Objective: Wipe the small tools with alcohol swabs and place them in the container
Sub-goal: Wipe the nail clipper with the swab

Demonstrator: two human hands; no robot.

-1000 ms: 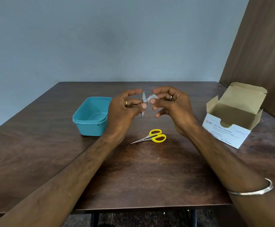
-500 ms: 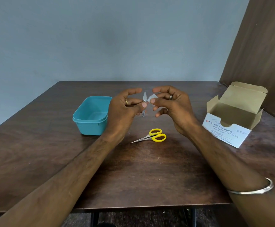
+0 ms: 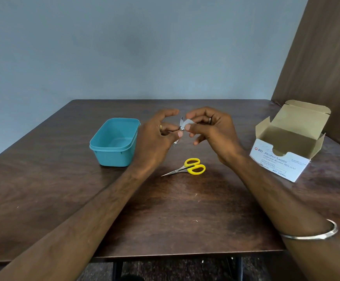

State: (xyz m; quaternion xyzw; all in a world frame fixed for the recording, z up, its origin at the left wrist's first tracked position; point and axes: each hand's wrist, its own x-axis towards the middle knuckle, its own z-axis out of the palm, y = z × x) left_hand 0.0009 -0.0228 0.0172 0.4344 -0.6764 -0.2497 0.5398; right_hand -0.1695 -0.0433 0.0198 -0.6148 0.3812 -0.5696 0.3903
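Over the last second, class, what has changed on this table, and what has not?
Almost nothing moved: left hand still pinches the nail clipper, right hand still presses the swab against it. Scissors, container and swab box stayed put.

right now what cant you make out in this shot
Head view, the only one:
- Small metal tool: mostly covered by the left hand; its type is unclear.
- Swab: only a white corner shows past the right hand fingers.
- Swab box: inside is shadowed behind its front wall; contents unseen.
- Container: its near wall hides part of the floor.
- Fine print on the box: too small.
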